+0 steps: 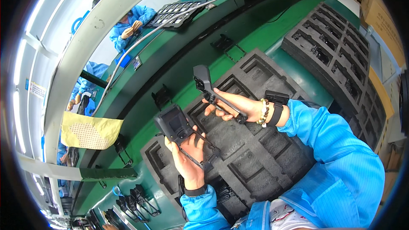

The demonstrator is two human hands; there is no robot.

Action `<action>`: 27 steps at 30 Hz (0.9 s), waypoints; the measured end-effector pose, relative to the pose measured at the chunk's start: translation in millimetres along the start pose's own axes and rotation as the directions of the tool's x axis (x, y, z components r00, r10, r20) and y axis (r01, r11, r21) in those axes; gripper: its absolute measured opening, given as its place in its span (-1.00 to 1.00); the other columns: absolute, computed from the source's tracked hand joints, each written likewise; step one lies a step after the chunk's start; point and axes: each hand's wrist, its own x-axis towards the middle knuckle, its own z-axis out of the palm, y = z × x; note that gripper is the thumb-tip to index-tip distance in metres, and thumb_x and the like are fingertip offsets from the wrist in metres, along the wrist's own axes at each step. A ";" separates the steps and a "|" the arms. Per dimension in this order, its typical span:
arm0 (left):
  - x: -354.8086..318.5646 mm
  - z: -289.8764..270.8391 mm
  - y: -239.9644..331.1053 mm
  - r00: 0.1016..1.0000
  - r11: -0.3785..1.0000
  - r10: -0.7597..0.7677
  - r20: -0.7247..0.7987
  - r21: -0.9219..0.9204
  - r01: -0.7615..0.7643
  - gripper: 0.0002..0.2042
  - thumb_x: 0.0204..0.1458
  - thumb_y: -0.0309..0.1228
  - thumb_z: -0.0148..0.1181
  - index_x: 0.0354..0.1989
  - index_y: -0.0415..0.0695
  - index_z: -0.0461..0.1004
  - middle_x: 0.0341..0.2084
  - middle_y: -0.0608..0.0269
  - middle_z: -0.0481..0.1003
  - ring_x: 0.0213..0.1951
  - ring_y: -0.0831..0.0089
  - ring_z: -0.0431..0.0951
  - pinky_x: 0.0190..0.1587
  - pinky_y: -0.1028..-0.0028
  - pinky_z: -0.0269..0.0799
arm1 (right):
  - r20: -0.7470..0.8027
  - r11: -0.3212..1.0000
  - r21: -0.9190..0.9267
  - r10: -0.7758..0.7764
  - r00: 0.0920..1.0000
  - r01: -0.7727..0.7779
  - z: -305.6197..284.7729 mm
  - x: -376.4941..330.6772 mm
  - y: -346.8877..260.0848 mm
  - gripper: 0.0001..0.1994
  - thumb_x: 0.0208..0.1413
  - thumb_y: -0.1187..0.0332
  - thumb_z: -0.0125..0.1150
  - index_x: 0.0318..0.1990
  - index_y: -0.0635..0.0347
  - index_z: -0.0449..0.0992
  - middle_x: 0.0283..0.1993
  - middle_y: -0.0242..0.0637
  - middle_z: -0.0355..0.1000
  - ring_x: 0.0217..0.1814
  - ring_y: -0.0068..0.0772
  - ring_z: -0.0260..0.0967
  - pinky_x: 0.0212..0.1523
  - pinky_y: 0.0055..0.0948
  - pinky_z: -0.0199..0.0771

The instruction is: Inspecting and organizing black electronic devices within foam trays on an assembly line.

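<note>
My left hand [187, 157] is closed around a black plastic frame part [172, 121], with a box-shaped head and two thin arms. The head tilts up above my fingers, and the arms run down past my palm. A similar black frame part [202, 76], seen edge-on, is gripped in my right hand [238, 106], its thick head pointing away from me. Both hands hover over a dark grey foam tray [217, 134] with moulded recesses. Another black part [226, 194] sits in the tray's near end, partly hidden by my left sleeve.
Foam trays filled with black parts [317, 51] are stacked at the right, beside cardboard boxes [381, 21]. Along the green belt stand similar frame parts [161, 97]. A yellow sheet [91, 130] hangs at the left. Beyond a pale curved beam [100, 21], co-workers in blue sit at benches.
</note>
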 end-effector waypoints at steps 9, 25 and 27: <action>-3.7 2.7 -4.4 0.998 0.954 0.064 -0.012 0.295 -0.058 -0.48 0.21 -0.32 0.11 0.29 0.12 0.05 0.11 0.18 0.31 0.15 0.26 0.35 0.23 0.08 0.29 | 0.163 0.991 -0.129 0.052 0.985 -0.031 10.9 -8.7 1.9 -0.48 0.28 0.02 0.02 0.25 0.15 0.23 0.05 -0.34 0.36 -0.04 -0.60 0.29 -0.05 -0.52 0.36; -7.6 -1.7 -8.1 0.997 0.892 0.068 -0.022 0.449 -0.051 -0.40 0.11 -0.50 0.20 0.30 0.04 0.07 0.10 0.14 0.30 0.14 0.26 0.37 0.14 0.21 0.40 | 0.240 0.941 -0.337 0.052 0.969 0.033 18.5 -10.1 4.6 -0.21 0.18 0.26 0.24 0.39 0.25 -0.17 0.25 -0.16 0.14 0.23 -0.40 0.22 0.08 -0.35 0.42; -7.7 1.4 -8.3 0.998 0.892 0.061 -0.029 0.450 -0.041 -0.39 0.11 -0.49 0.21 0.30 0.04 0.08 0.08 0.14 0.32 0.13 0.28 0.38 0.14 0.21 0.40 | 0.209 0.954 -0.300 0.074 0.975 -0.008 20.8 -12.0 3.6 -0.26 0.18 0.23 0.23 0.36 0.23 -0.10 0.22 -0.19 0.19 0.19 -0.42 0.25 0.07 -0.31 0.42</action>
